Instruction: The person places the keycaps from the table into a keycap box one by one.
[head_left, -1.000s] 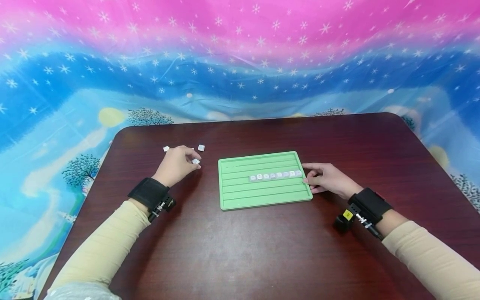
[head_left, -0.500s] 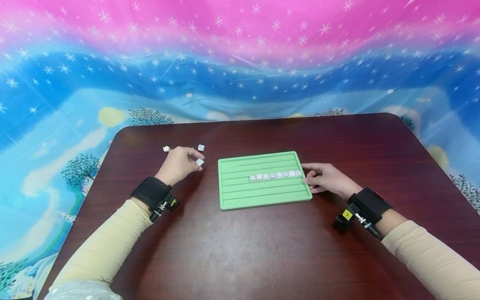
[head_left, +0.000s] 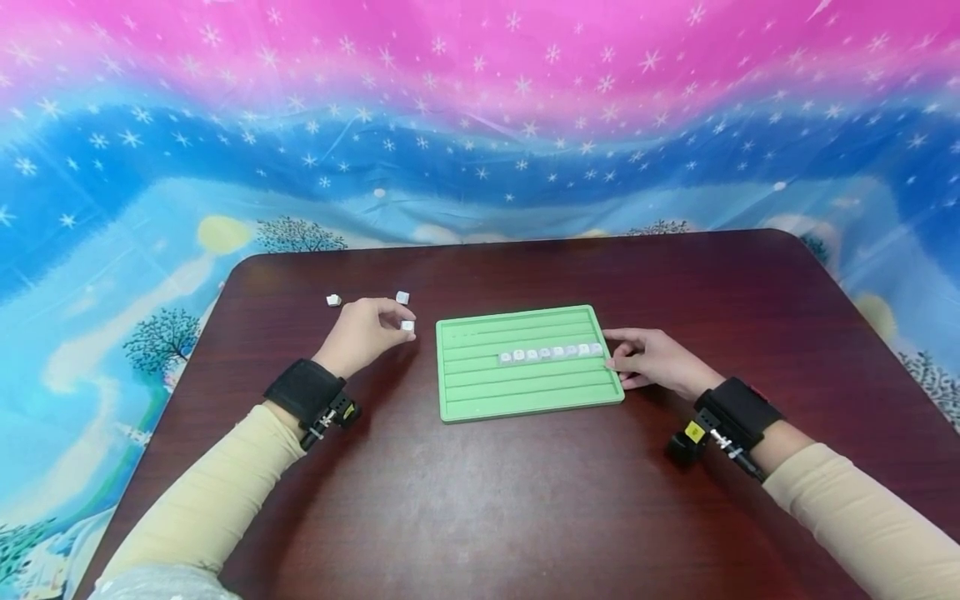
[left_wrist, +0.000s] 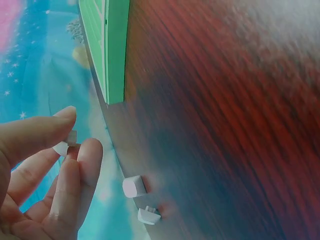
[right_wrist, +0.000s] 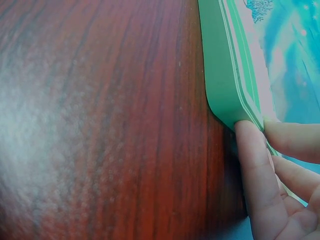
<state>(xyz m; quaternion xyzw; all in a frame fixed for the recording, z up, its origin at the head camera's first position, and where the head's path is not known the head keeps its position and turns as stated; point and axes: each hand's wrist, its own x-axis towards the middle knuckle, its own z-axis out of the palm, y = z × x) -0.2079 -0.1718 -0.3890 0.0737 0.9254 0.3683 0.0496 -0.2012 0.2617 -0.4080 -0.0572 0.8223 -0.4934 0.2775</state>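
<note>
My left hand (head_left: 360,337) pinches a small white keycap (head_left: 407,326) between thumb and fingers, left of the green tray (head_left: 525,402). In the left wrist view that keycap (left_wrist: 61,148) shows at the fingertips, raised above the tabletop. A row of several white and grey keycaps (head_left: 545,353) sits in a middle groove of the tray, reaching its right rim. My right hand (head_left: 660,360) grips the tray's right edge; in the right wrist view its fingers (right_wrist: 255,170) hold the tray wall (right_wrist: 220,75) near a corner.
Two loose white keycaps lie on the dark wooden table (head_left: 480,500) behind the left hand: one keycap (head_left: 333,300) to the left, another keycap (head_left: 402,297) closer to the tray. A snowflake-patterned cloth (head_left: 480,150) hangs beyond the table's far edge.
My left hand has drawn slightly right toward the tray with the keycap, which has turned in its fingers. The right hand and the tray stay in place.
</note>
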